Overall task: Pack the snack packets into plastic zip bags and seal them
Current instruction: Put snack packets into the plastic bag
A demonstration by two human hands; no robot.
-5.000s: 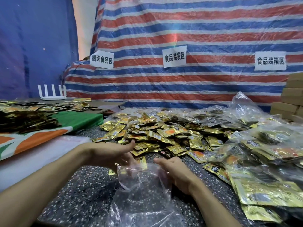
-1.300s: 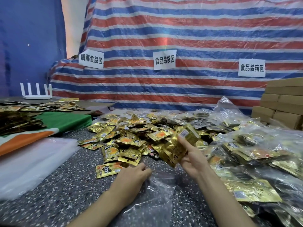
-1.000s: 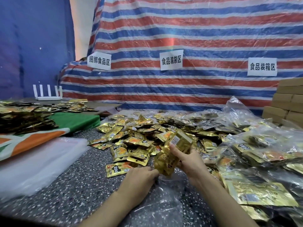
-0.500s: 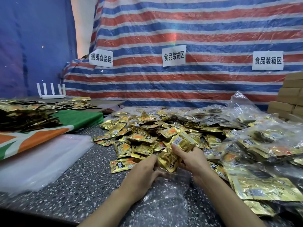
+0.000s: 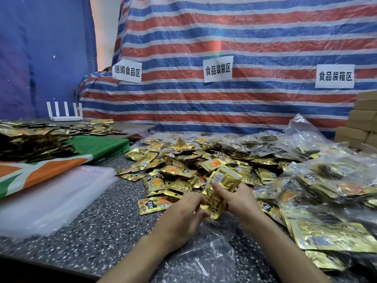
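Bag (image 5: 204,260) lies flat at 6 o'clock. Above it, left hand (image 5: 179,219) and right hand (image 5: 240,203) both pinch the packets (image 5: 221,186). Pile (image 5: 183,164) at 12 o'clock. Risk: the slick foil stack may fan apart and snag on the limp bag mouth.

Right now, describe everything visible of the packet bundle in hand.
The packet bundle is several shiny gold foil sachets stacked, backs showing a white barcode label and dark print. It tilts, top end up and away, above the clear zip bag. The right hand grips it, thumb across the front; the left hand pinches its lower edge.
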